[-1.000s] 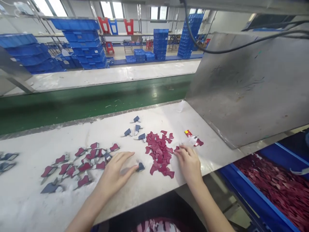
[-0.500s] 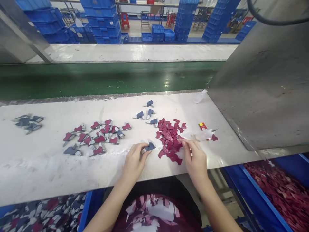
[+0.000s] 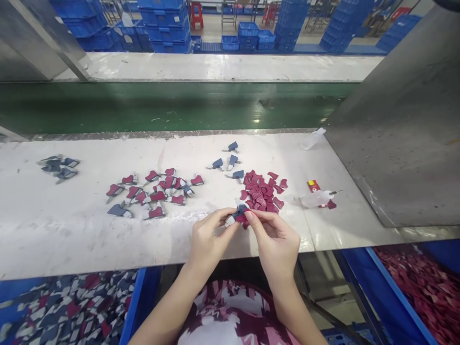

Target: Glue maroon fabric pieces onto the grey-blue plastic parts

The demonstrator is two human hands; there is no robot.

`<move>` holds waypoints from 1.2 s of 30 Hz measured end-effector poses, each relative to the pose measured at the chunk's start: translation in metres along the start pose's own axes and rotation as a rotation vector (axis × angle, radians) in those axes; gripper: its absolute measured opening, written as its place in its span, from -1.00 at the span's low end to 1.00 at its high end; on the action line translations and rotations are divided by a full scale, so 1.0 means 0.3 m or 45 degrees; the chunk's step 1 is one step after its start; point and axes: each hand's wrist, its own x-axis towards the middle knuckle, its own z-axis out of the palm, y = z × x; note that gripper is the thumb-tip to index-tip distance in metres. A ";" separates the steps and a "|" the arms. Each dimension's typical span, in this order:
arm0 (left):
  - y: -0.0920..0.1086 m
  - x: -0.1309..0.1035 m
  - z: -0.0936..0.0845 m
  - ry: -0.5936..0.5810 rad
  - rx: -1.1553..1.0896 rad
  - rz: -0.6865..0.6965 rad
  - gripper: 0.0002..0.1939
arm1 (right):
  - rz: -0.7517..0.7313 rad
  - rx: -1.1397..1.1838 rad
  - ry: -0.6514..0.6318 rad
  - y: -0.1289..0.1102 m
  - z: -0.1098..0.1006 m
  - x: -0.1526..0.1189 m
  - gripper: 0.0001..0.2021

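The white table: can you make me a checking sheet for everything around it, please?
Surface: whitish flat tabletop, scuffed.
Job's things: small navy-and-grey piece, in hand; pile of flat, curved maroon pieces; group of mostly maroon-and-grey pieces.
Clutter: translucent plastic bottle with a thin tip; red-and-yellow packet.
Hands: left hand grips the navy-and-grey piece; right hand holds a maroon piece against it.
Cables: dark curve, top right corner; cannot tell if a cable.
Surroundings: smooth green strip; stacked blue plastic crates.

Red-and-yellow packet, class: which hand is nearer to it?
Right. The right hand is left of the red-and-yellow packet, apart from it; the left hand is farther left.
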 end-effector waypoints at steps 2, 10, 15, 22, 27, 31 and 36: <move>0.004 -0.006 -0.001 -0.013 -0.004 0.000 -0.82 | -0.041 -0.025 0.012 -0.002 0.002 -0.004 -0.84; 0.011 -0.021 0.001 -0.024 -0.121 -0.124 -0.81 | -0.161 -0.082 0.013 0.006 0.009 -0.011 -0.86; 0.050 -0.015 -0.001 -0.063 -0.329 -0.344 -0.74 | -0.386 -0.233 0.048 0.012 0.003 -0.017 -0.92; 0.079 -0.006 0.000 -0.030 -0.570 -0.385 -0.87 | -0.671 -0.401 0.077 -0.002 -0.006 -0.023 -0.91; 0.090 -0.002 -0.002 -0.014 -0.625 -0.401 -0.87 | -0.716 -0.439 0.094 -0.002 -0.008 -0.028 -0.90; 0.107 0.005 -0.014 -0.016 -0.627 -0.430 -0.86 | -0.563 -0.322 0.073 0.007 -0.021 -0.025 -0.84; 0.123 0.013 -0.026 -0.104 -0.642 -0.428 -0.88 | -0.309 -0.172 -0.350 0.007 -0.057 -0.001 -0.77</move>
